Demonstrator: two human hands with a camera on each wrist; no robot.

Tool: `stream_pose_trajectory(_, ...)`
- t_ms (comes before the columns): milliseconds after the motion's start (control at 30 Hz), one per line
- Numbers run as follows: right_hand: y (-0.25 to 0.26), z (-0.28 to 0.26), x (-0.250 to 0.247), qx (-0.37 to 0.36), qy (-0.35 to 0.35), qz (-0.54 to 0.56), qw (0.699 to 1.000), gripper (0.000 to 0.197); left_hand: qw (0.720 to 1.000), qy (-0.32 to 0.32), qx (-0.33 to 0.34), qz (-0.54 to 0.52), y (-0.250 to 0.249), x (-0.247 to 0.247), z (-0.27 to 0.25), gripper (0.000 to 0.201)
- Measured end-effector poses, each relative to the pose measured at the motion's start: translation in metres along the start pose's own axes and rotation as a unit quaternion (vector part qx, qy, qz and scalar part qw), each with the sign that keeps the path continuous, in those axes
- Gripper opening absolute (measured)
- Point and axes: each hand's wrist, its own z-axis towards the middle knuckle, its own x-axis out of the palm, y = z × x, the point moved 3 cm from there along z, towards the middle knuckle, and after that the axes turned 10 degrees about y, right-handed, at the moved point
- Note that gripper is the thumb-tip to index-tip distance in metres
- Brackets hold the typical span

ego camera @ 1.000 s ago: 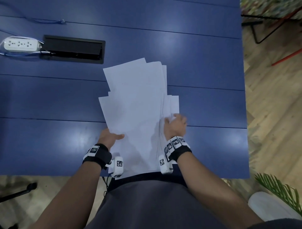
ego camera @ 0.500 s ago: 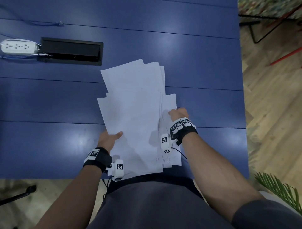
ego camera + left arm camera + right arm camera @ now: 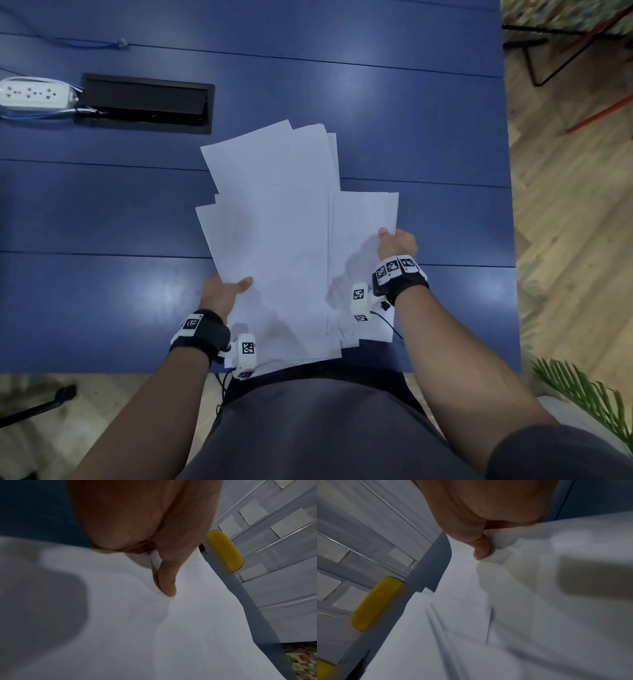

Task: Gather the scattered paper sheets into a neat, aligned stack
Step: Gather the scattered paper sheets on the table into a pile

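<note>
A fanned bundle of white paper sheets point(image 3: 274, 233) is held over the near part of the blue table point(image 3: 102, 301), its far corners splayed at different angles. My left hand point(image 3: 224, 291) grips the bundle's left edge, thumb point(image 3: 167, 582) pressed on top and the other fingers hidden underneath. A second group of sheets point(image 3: 363, 219) sticks out to the right. My right hand point(image 3: 397, 243) pinches its right edge, thumb point(image 3: 481, 550) on top. The wrist views show mostly white paper, the right one blurred.
A black recessed cable box point(image 3: 144, 102) and a white power strip point(image 3: 34, 94) lie at the table's far left. The table's right edge borders wooden floor point(image 3: 565, 240) with chair legs point(image 3: 548, 51). A green plant point(image 3: 589, 394) stands at the near right.
My right hand has moved forward and then rightward, drawing the right-hand sheets out from the bundle. The left hand and main bundle have barely shifted.
</note>
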Motion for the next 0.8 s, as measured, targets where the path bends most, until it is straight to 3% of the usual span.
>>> stream_pose_trajectory(67,-0.005,0.005,-0.016,-0.019,0.000,0.028,0.999,0.033,1.000,-0.004,0.001,0.000,0.000,-0.003,0.000,0.042)
stream_pose_trajectory(133,-0.013,0.008,-0.023,-0.021,0.052,0.046,0.997,0.032,1.000,0.001,0.001,0.004,0.000,-0.003,0.001,0.040)
stream_pose_trajectory(233,-0.024,0.009,-0.025,0.016,0.133,0.051,0.990,0.049,1.000,0.008,0.002,0.015,-0.002,-0.001,0.001,0.034)
stream_pose_trajectory(333,-0.024,0.006,-0.035,0.004,0.134,0.039,0.990,0.048,1.000,0.009,0.001,0.028,-0.003,-0.001,0.002,0.032)
stream_pose_trajectory(433,-0.001,-0.009,-0.067,-0.082,0.052,-0.020,0.995,0.034,1.000,0.009,0.000,0.024,-0.004,0.001,0.000,0.028)
stream_pose_trajectory(533,0.040,-0.050,-0.108,-0.198,-0.010,-0.117,0.973,0.028,1.000,0.013,-0.001,0.021,-0.005,0.000,-0.001,0.029)
stream_pose_trajectory(700,0.091,-0.137,-0.141,-0.337,0.027,-0.182,0.923,0.030,0.999,0.029,-0.032,0.023,-0.005,-0.003,-0.003,0.045)
stream_pose_trajectory(800,0.109,-0.165,-0.148,-0.367,0.106,-0.084,0.920,0.035,0.998,0.041,-0.041,0.022,-0.008,-0.004,-0.005,0.045)
